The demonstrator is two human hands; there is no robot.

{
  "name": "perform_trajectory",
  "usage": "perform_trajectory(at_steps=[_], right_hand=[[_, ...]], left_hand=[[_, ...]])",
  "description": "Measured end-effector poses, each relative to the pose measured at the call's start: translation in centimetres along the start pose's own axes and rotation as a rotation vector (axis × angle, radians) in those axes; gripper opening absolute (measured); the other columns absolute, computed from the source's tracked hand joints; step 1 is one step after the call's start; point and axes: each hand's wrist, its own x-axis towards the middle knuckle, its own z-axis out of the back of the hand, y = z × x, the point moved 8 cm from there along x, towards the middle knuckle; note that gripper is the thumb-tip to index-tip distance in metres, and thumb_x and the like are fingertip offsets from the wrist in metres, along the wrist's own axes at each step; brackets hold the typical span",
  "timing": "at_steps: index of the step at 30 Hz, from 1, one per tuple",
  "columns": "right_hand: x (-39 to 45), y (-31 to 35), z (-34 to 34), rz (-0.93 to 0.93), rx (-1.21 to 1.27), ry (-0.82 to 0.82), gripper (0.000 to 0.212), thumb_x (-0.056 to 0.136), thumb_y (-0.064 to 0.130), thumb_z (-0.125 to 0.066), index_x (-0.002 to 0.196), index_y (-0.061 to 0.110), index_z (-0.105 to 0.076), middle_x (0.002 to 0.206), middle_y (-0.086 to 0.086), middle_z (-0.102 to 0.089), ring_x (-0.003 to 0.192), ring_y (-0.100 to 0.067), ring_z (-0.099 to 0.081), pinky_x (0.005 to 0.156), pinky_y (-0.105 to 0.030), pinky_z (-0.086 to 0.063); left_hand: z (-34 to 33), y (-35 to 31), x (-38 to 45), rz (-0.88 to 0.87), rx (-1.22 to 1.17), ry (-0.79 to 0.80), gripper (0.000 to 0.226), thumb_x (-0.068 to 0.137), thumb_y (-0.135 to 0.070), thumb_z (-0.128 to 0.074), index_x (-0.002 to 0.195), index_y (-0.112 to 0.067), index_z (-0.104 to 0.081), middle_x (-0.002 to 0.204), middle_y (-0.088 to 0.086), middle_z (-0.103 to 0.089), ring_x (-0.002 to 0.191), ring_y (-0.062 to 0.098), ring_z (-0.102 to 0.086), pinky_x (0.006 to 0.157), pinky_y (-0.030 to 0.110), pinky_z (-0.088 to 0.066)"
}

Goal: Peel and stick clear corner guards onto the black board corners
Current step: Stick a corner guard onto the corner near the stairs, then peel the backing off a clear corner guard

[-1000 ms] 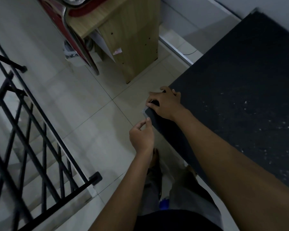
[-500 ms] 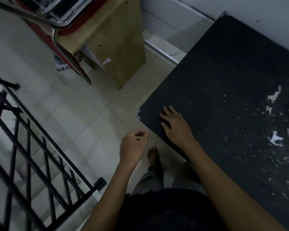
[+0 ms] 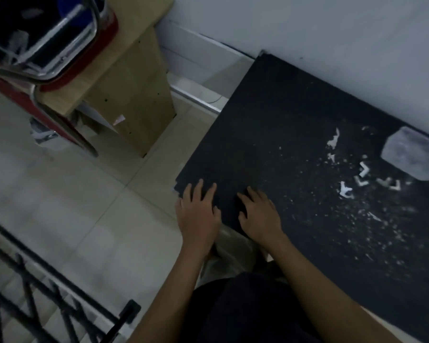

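- Head view looks steeply down on a black board (image 3: 295,149) that leans or lies with its far edge against a pale wall (image 3: 332,45); I cannot tell from here whether it rests on a bench or on something else.
- Both hands lie flat on the board near its closest left corner (image 3: 177,186), palms down, fingers spread and grasping nothing.
- The left hand (image 3: 198,216) sits right at that corner, its fingertips on the black surface and its heel hanging off the near edge over the floor.
- The right hand (image 3: 259,216) rests just beside it, further in on the board, with the fingers pointing toward the wall.
- Whether a clear guard already covers the corner under the left hand is too dim to make out.
- Several small white angle-shaped pieces (image 3: 357,181) lie loose on the board, well to the right of the hands, among a scatter of white flecks (image 3: 332,219).
- A translucent plastic bag (image 3: 411,154) sits on the board at its far right, close to the wall.
- To the left of the board stands a light wooden cabinet (image 3: 131,95), with a red chair with a chrome frame (image 3: 50,50) propped on top of it.
- The floor (image 3: 72,194) is pale tile.
- A black metal railing (image 3: 60,313) runs across the lower left corner, with steps beneath it.
- The person's dark clothing fills the bottom middle of the view between the two forearms.
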Motion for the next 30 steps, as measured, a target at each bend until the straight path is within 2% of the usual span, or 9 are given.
perform_trajectory(at_steps=[2,5,8,10,14,19,23,30], right_hand=[[-1.2,-2.4,0.1,-0.077,-0.003,-0.004,0.056,0.099,0.031,-0.046,0.152,0.026,-0.029,0.163,-0.004,-0.018,0.150,-0.026,-0.013,0.121,-0.047,-0.019],[-2.7,-6.3,0.2,-0.158,0.056,0.008,0.054,0.099,0.032,-0.044,0.151,0.026,-0.031,0.164,-0.003,-0.014,0.151,-0.026,-0.009,0.121,-0.047,-0.020],[-4.5,-11.3,0.9,-0.227,0.150,-0.019,0.051,0.100,0.031,-0.044,0.150,0.025,-0.035,0.164,-0.004,-0.013,0.151,-0.026,-0.010,0.121,-0.045,-0.019],[-5.8,-14.7,1.5,-0.264,0.188,-0.045,0.051,0.099,0.030,-0.046,0.149,0.023,-0.037,0.165,-0.004,-0.012,0.151,-0.026,-0.010,0.121,-0.043,-0.021],[-8.4,-21.9,2.5,-0.332,0.246,-0.083,0.054,0.099,0.031,-0.048,0.150,0.022,-0.036,0.164,-0.004,-0.013,0.150,-0.027,-0.012,0.119,-0.043,-0.026],[-9.9,-29.2,3.6,-0.240,0.241,-0.036,0.059,0.096,0.024,-0.051,0.152,0.019,-0.032,0.164,-0.008,-0.011,0.150,-0.029,-0.011,0.121,-0.041,-0.021],[-9.8,-33.1,5.8,-0.142,0.245,-0.050,0.059,0.095,0.020,-0.051,0.151,0.015,-0.034,0.163,-0.008,-0.016,0.149,-0.030,-0.013,0.122,-0.039,-0.018],[-8.5,-36.8,8.5,-0.125,0.340,-0.107,0.057,0.095,0.017,-0.054,0.149,0.011,-0.036,0.161,-0.010,-0.022,0.148,-0.028,-0.018,0.120,-0.033,-0.015]], left_hand=[[-1.3,-2.3,0.2,-0.045,0.009,0.067,0.061,0.098,-0.038,-0.054,0.155,-0.039,-0.034,0.168,-0.003,-0.024,0.154,0.024,-0.018,0.122,0.050,-0.023],[-3.4,-5.6,0.3,-0.089,-0.014,0.218,0.065,0.101,-0.036,-0.052,0.159,-0.036,-0.024,0.169,-0.003,-0.017,0.156,0.024,-0.014,0.121,0.050,-0.027],[-6.1,-10.5,-0.1,-0.252,0.055,0.374,0.070,0.102,-0.034,-0.051,0.161,-0.036,-0.013,0.171,-0.002,-0.010,0.156,0.026,-0.014,0.118,0.051,-0.034],[-7.7,-14.1,-0.7,-0.366,0.188,0.425,0.070,0.103,-0.033,-0.048,0.161,-0.037,-0.010,0.171,-0.003,-0.005,0.157,0.025,-0.011,0.119,0.051,-0.030],[-10.5,-21.0,-2.6,-0.409,0.312,0.454,0.071,0.104,-0.035,-0.046,0.162,-0.038,-0.006,0.172,-0.002,0.000,0.158,0.026,-0.005,0.123,0.052,-0.023],[-13.4,-27.4,-4.9,-0.398,0.301,0.447,0.072,0.102,-0.038,-0.049,0.161,-0.040,-0.008,0.171,-0.003,0.002,0.157,0.025,-0.004,0.123,0.051,-0.020],[-14.2,-31.2,-5.6,-0.380,0.269,0.430,0.071,0.102,-0.038,-0.050,0.161,-0.038,-0.012,0.171,-0.002,0.001,0.157,0.025,-0.004,0.123,0.051,-0.021],[-15.3,-36.0,-5.2,-0.433,0.258,0.431,0.066,0.101,-0.034,-0.052,0.159,-0.038,-0.020,0.171,-0.003,-0.005,0.157,0.025,-0.007,0.122,0.053,-0.026]])
